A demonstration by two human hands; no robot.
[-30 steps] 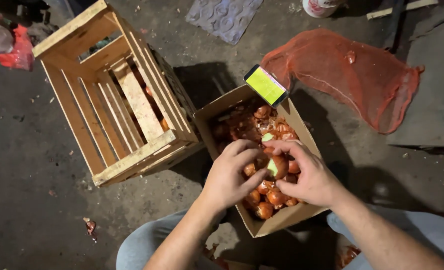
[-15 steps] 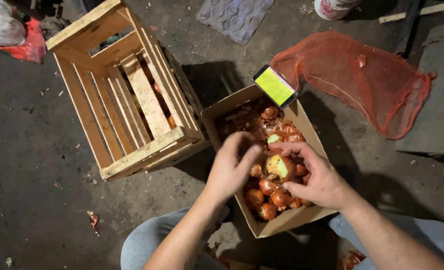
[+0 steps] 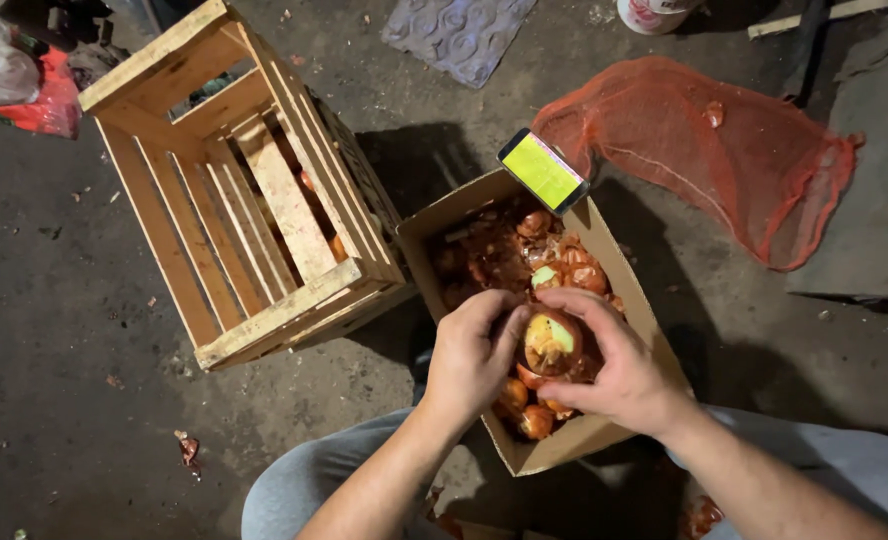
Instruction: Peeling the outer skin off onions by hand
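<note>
Since a second ago I've lifted the onion (image 3: 549,343) just above the box (image 3: 632,300) at frame centre, right hand (image 3: 614,375) cupping it, left hand (image 3: 474,350) pinching its skin, more pale flesh showing.

There is one view, from a camera worn on the person's head. It looks steeply down, almost straight at the dark ground in front of the seated person's knees. It sits close: the left hand (image 3: 474,355) and right hand (image 3: 614,375) meet just below the middle of the frame, over the cardboard box (image 3: 444,225), and both forearms run out through the bottom edge. Farther from the wearer, toward the top of the frame, lie the wooden crate (image 3: 284,310) on the left and the red mesh sack (image 3: 724,150) on the right. With no second view, no part of the scene is shared.
</note>
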